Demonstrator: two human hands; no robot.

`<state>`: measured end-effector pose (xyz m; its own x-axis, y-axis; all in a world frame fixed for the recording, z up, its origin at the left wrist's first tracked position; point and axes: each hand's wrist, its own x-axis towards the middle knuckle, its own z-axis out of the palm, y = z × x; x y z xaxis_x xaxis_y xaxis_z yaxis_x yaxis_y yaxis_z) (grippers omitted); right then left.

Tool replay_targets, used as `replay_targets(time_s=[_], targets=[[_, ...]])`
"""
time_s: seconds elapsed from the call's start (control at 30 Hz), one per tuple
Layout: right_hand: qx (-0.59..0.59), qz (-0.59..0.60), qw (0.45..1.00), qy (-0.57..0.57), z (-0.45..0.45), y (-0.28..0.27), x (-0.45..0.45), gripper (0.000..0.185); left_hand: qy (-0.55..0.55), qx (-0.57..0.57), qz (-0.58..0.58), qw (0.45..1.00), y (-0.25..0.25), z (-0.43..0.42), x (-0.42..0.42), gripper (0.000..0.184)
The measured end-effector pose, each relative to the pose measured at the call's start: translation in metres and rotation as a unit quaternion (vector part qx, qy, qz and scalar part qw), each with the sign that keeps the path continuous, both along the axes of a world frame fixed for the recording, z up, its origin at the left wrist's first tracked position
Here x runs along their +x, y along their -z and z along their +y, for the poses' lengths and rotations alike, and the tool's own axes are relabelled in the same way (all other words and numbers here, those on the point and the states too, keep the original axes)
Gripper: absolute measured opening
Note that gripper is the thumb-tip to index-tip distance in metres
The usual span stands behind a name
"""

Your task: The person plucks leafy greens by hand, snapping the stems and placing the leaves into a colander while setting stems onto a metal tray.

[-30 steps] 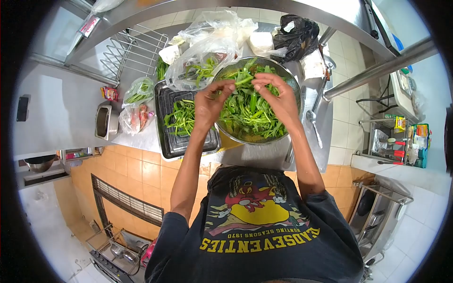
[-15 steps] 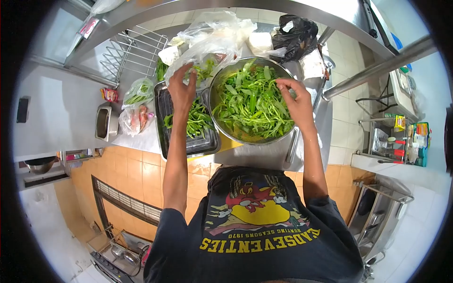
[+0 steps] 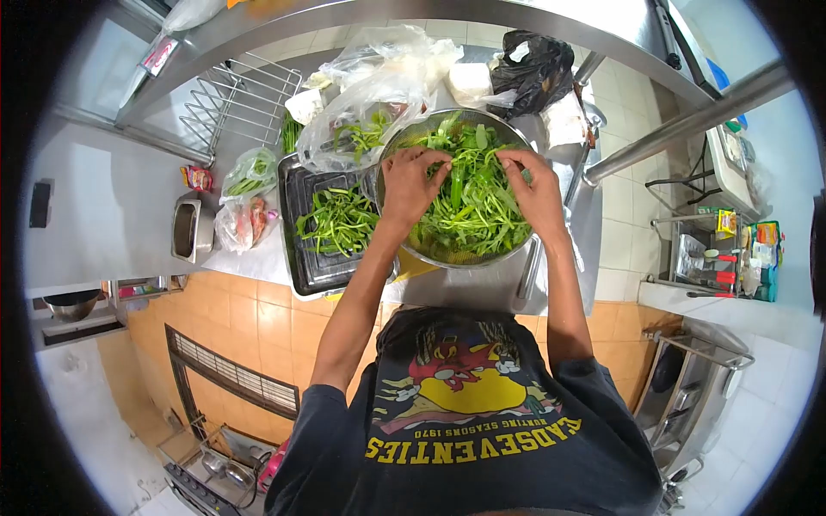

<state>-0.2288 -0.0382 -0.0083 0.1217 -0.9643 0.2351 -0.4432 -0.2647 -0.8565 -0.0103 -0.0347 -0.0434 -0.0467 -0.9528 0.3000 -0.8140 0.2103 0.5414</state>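
Observation:
Leafy green stems (image 3: 469, 206) fill a round metal strainer (image 3: 411, 138) on the steel table. Over the strainer's left part is my left hand (image 3: 413, 185), thumb and fingers closed in a pinch at the leaves. My right hand (image 3: 533, 189) is over its right side, fingertips pinched at the greens. What exactly each pinch holds is too small to make out. Left of the strainer, a black tray (image 3: 301, 185) carries a pile of cut green stems (image 3: 335, 220). A clear plastic bag (image 3: 331, 138) with more leaves (image 3: 366, 133) lies behind the tray.
At the back right sit a black plastic bag (image 3: 538, 73) and a white block-like package (image 3: 470, 83). A wire rack (image 3: 232, 103), bagged vegetables (image 3: 250, 172) and a metal container (image 3: 191, 228) are on the left. A steel shelf edge (image 3: 413, 10) crosses overhead.
My left hand went left to the clear bag beyond the tray, then came back over the strainer. My right hand moved right, then slightly back left to the greens.

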Motion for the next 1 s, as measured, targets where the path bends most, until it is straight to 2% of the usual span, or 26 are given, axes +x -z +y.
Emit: replay_targets(time_s=[0.07,0.17,0.27,0.37,0.47,0.57,0.77,0.83,0.93,1.0], targets=[[0.005,-0.003,1.0,0.005,0.002,0.0,-0.003,0.018,0.002,0.032,0.003,0.999,-0.001,0.0,0.001,0.016],[0.002,-0.013,1.0,0.013,0.002,-0.001,-0.006,0.017,0.014,-0.015,0.035,0.999,-0.006,0.002,0.007,0.014],[-0.015,-0.023,0.999,0.018,0.002,0.002,-0.007,0.017,0.011,-0.007,0.162,0.987,-0.019,-0.001,0.015,0.014],[-0.01,-0.027,0.999,0.021,0.003,0.0,-0.006,0.016,-0.009,-0.078,0.148,0.986,-0.04,0.001,0.022,0.01],[-0.006,-0.029,0.999,0.021,0.002,-0.002,-0.004,0.016,-0.041,-0.05,0.23,0.971,-0.059,0.006,0.027,0.012],[0.001,-0.039,0.999,0.016,0.004,-0.002,-0.002,0.017,-0.062,-0.056,0.245,0.966,-0.065,0.006,0.038,0.014],[-0.023,-0.067,0.997,-0.02,0.005,-0.009,0.015,0.017,-0.02,0.009,0.317,0.948,-0.054,0.009,0.045,0.013],[-0.051,-0.056,0.997,-0.018,0.005,-0.015,0.021,0.018,-0.005,0.02,0.327,0.945,-0.055,0.012,0.037,0.013],[-0.021,-0.126,0.991,-0.024,0.007,-0.03,0.03,0.018,0.015,0.042,0.304,0.952,-0.063,0.021,0.024,0.013],[-0.104,-0.026,0.994,-0.024,0.006,-0.03,0.032,0.017,0.037,0.043,0.276,0.96,-0.063,0.023,0.021,0.014]])
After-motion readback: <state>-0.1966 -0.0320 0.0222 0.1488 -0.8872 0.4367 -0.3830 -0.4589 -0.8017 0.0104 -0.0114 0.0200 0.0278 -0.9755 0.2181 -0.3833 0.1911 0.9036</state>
